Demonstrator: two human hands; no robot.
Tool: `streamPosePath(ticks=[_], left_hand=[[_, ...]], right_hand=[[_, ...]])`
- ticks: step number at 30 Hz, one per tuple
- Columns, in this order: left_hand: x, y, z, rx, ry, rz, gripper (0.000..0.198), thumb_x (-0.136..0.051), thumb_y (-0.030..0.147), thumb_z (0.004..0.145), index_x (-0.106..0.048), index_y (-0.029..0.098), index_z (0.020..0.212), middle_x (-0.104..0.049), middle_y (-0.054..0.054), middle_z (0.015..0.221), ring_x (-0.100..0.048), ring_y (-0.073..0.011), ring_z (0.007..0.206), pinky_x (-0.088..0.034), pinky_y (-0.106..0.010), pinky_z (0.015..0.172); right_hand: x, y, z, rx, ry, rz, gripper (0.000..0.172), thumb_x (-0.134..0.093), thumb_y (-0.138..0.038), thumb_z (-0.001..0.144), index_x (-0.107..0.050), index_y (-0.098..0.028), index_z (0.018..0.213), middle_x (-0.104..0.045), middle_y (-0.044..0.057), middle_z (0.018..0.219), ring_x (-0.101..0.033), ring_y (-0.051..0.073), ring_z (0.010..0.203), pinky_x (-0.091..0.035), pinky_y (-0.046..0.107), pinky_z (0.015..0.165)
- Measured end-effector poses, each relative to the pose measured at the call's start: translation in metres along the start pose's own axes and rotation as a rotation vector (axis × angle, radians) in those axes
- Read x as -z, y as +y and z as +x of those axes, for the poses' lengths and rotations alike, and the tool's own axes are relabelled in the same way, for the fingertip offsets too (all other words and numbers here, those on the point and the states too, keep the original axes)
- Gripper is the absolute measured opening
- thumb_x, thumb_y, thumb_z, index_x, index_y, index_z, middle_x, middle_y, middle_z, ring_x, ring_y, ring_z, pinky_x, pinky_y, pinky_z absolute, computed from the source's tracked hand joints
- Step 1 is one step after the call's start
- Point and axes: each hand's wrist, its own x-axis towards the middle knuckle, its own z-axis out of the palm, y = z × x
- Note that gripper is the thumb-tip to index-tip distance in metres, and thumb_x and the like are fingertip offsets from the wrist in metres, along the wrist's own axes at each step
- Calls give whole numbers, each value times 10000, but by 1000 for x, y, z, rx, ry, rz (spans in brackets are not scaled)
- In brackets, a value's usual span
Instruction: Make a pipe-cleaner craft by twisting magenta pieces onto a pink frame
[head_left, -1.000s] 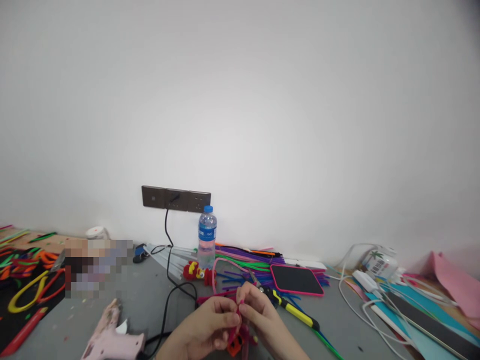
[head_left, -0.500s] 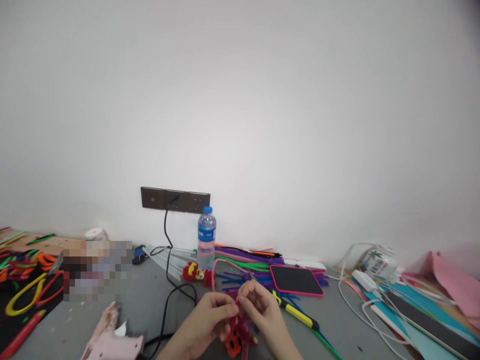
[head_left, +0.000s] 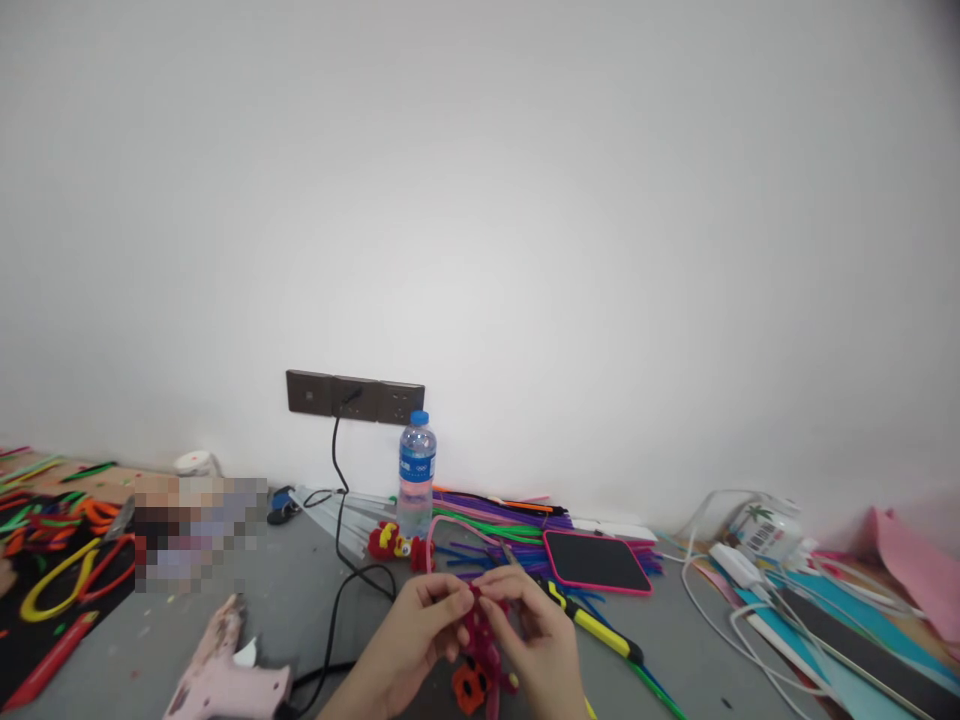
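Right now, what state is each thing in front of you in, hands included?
Magenta piece, held at the fingers of both hands.
Left hand, pinching it.
Right hand, pinching it.
Bottle, upright, blue cap on.
Phone, lying flat, screen dark.
Glue gun, lying on the table, unheld.
Wall socket, black plug inserted.
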Motion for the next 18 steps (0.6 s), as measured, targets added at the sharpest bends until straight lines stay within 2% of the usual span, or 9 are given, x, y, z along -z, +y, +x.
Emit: streamPosePath(ticks=[5,12,18], left_hand=[[-4,2,-1,-35,16,-53,374,-894,393,529,-659,111,602,-569,28,461,-472,-45,408,-324,-134,395],[-5,1,-1,-35,22,-94,379,-916,366,488,-655,114,597,-596,26,483,-516,-50,418,-345,-130,394],[-9,0,-2,-19,5,-178,371,-932,326,468,-692,110,649,-622,24,486,-521,-35,391,-383,-119,402]], right_hand=[[1,-7,0,92,-43,-98,83,-666,-236,817,-700,-229,742,-694,80,817,-658,232,777,-525,325,703],[0,-13,-2,110,-55,-131,95,-660,-235,820,-704,-235,735,-667,77,843,-646,233,787,-514,324,709],[-1,-9,-2,111,-56,-63,120,-671,-250,820,-692,-228,704,-639,73,836,-628,222,787,-506,315,694]])
